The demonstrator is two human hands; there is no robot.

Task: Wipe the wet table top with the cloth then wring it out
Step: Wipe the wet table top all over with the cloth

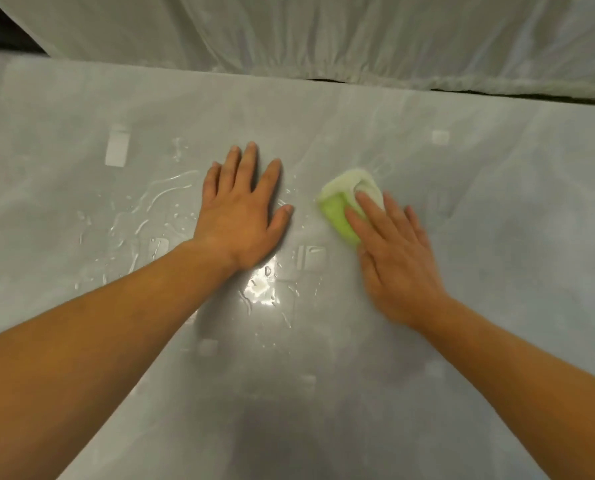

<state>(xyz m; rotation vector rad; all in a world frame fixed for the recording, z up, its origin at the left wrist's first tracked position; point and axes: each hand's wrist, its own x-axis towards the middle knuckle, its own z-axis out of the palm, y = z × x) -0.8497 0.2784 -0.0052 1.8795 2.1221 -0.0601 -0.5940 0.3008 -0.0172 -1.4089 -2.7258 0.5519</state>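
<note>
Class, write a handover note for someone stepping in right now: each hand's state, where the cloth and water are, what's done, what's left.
The left hand lies flat, fingers straight, on the table top.
The right hand presses straight fingers on the green cloth, right of the left hand.
Water streaks lie left of and nearer than the left hand.
Wiping is unfinished.
Left: wipe those patches, then wring the cloth.

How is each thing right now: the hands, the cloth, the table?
left hand: fingers straight, flat on the table top.
right hand: fingers straight, pressing the cloth.
cloth: bunched, under the right hand's fingers.
table top: wet, puddles beside the left hand.
</note>
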